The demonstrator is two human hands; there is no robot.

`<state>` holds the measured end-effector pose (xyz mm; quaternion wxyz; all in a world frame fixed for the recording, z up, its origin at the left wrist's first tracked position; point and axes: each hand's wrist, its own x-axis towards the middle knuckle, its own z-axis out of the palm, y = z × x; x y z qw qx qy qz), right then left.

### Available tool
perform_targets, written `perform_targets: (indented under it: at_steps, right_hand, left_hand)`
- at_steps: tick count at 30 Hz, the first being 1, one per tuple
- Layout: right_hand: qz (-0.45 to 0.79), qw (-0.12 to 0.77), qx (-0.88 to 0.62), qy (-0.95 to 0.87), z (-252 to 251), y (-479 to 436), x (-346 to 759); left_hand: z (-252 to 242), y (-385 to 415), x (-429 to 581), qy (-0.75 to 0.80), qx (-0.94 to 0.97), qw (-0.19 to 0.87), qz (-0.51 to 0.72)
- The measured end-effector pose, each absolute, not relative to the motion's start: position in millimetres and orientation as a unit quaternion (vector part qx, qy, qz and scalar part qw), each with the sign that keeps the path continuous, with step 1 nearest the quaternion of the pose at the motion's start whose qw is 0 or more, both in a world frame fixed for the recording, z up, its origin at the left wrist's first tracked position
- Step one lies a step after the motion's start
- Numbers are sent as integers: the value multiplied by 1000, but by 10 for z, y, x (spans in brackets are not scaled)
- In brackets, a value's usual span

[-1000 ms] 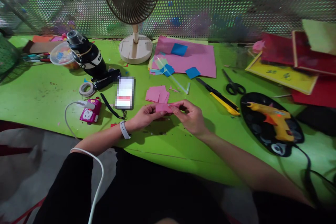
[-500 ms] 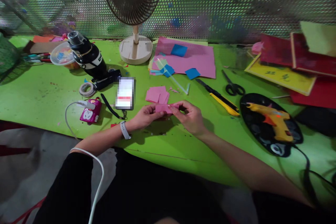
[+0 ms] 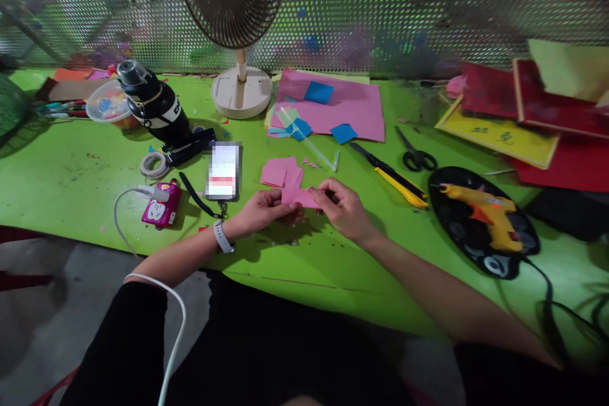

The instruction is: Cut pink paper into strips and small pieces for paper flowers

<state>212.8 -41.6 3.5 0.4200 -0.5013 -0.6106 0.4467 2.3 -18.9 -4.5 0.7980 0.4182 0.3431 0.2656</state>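
Between my two hands is a small piece of pink paper [image 3: 304, 198], stretched sideways above the table's front part. My left hand [image 3: 267, 209] pinches its left end between thumb and fingers. The right end sits in the pinch of my right hand [image 3: 343, 208]. Just behind the held piece lies a loose pile of pink paper pieces [image 3: 276, 171], partly overlapped by it in view. A few pink scraps [image 3: 310, 163] lie beside the pile. Whether the held paper is folded I cannot tell.
Right of my hands lie a yellow utility knife [image 3: 399, 187], black scissors [image 3: 415, 153] and a yellow glue gun [image 3: 490, 212] on a black tray. To the left are a phone [image 3: 223, 171], a pink power adapter [image 3: 162, 204], tape [image 3: 154, 165] and a bottle [image 3: 155, 101]. A fan [image 3: 241, 92] stands behind.
The pink paper shows wider between my hands, and my right thumb and fingers have shifted to its right end. The whole view has moved slightly.
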Motion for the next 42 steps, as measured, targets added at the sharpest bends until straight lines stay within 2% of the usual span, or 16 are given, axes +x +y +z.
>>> perform_targets:
  at_steps: [4, 10, 18, 26, 30, 36, 38, 42]
  right_hand:
    - [501, 424, -500, -566, 42, -409, 2147]
    - [658, 338, -458, -493, 15, -390, 2140]
    - [692, 283, -443, -494, -6, -314, 2294]
    - [732, 219, -416, -494, 260, -313, 2337]
    - [720, 242, -424, -493, 288, -326, 2321]
    - [668, 365, -467, -451, 118, -389, 2294]
    - [663, 394, -467, -432, 46, -434, 2223]
    - [687, 347, -456, -447, 0, -528, 2061]
  left_hand:
    - [21, -169, -5, 354, 456, 785, 224]
    - [63, -169, -15, 346, 465, 780, 235]
    - [81, -108, -46, 345, 483, 770, 233]
    - [201, -53, -108, 329, 525, 756, 213]
    - [236, 21, -165, 334, 528, 748, 223]
    - [203, 58, -156, 389, 421, 706, 416]
    - [174, -26, -74, 368, 395, 731, 418]
    - [110, -179, 67, 362, 391, 755, 383]
